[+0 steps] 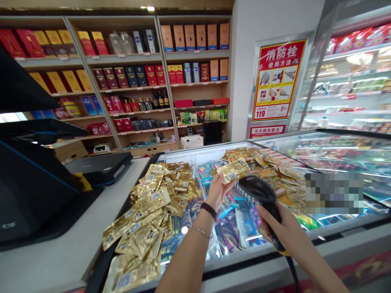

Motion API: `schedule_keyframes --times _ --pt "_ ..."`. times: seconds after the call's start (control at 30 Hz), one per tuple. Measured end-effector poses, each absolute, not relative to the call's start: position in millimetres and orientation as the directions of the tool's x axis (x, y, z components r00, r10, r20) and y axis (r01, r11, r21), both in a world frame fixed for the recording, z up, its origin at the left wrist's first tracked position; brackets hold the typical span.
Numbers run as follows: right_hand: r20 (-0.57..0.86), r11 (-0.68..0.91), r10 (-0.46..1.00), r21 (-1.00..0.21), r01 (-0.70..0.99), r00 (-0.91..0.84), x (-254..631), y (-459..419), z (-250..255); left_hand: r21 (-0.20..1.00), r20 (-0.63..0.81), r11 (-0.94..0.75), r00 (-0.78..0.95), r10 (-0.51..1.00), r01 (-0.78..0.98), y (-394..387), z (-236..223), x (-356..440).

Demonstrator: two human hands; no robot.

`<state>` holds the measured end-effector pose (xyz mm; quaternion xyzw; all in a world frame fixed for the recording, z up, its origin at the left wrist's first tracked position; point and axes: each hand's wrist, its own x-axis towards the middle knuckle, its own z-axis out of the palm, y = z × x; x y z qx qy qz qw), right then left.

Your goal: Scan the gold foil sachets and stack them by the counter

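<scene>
My left hand [216,191] reaches over the glass top of a freezer and is closed on a gold foil packet [233,171], with its printed side up. In my right hand [279,226] is a black barcode scanner [258,189], gripped by its handle, its head beside the packet and tilted toward it. A loose heap of similar gold packets [152,203] lies to the left of my left hand. Behind and right of the scanner spreads a second heap of gold packets [284,175]. The fingertips of my left hand are partly hidden by the packet.
The glass-topped freezer [210,266] holds colourful packs under its lid. To the left, a counter [113,203] carries a black checkout machine [30,179]. A cable [293,270] hangs from the scanner. Shelves [134,59] with boxes and bottles line the back wall.
</scene>
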<state>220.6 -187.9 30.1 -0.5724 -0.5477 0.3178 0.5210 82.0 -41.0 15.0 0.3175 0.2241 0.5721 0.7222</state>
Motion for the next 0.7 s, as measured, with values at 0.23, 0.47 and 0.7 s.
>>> schedule_keyframes --times 0.23,0.47,0.7 --pt "0.2 0.104 0.955 -0.917 0.384 0.22 211.5 -188.1 34.2 0.702 0.036 0.153 0.249 0.968 -0.696 -38.3 11.6 81.4" --pt "0.204 0.094 0.959 -0.884 0.458 0.197 208.9 -187.2 35.7 0.71 0.028 0.132 0.215 0.976 -0.691 -32.8 5.3 78.4" --pt "0.2 0.095 0.955 -0.906 0.412 0.219 206.5 -190.0 40.1 0.705 0.014 0.139 0.209 0.978 -0.695 -33.5 6.2 77.7"
